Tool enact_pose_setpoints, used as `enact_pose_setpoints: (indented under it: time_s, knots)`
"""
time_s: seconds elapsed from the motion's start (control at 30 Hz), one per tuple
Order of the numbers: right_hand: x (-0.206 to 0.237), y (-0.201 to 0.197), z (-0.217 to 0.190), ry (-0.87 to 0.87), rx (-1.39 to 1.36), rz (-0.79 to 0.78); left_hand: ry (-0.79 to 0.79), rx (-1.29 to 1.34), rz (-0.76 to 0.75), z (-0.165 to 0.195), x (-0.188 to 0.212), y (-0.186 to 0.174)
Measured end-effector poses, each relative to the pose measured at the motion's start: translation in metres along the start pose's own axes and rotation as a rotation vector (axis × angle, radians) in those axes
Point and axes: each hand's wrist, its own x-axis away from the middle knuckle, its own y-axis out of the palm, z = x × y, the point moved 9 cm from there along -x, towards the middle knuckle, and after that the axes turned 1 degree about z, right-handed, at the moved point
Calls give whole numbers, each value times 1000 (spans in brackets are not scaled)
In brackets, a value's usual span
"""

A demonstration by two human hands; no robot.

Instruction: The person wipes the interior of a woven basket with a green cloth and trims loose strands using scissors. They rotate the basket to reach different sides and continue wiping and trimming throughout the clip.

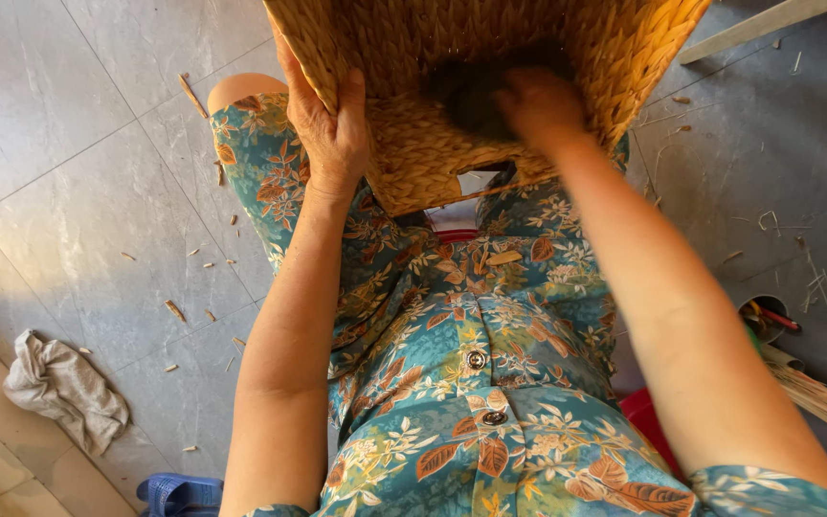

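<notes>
Two bare forearms extend over a lap in a blue floral garment (471,383). On the lap rests a woven straw basket (452,144), tilted against the knees. Left hand (332,124): grip clamped on the basket's left wall, steadying it. Right hand (540,105): blurred, pressing a dark pad-like object (471,96) against the weave; its closure cannot be told. Judgement: firm left bracing permits even, controlled strokes. A crumpled cloth (64,388) lies on the tiled floor (69,144).

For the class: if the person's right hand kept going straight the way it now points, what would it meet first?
The right hand points into the woven basket; it would probably meet the dark patch there first, though depth is unclear.
</notes>
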Motion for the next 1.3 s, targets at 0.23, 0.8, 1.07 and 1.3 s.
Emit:
enact_pose_setpoints:
  time_s: [0.23, 0.8, 1.07, 1.3]
  knots:
    - [-3, 6, -32, -89, 247, 245, 92, -79, -11, 10, -6, 8]
    - [13, -27, 34, 103, 18, 125, 18, -27, -2, -9, 2, 9]
    - [52, -13, -21, -7, 40, 196, 35, 3, 66, -27, 1, -8]
    - [88, 35, -171, -236, -359, 4, -79, 33, 88, -26, -5, -9]
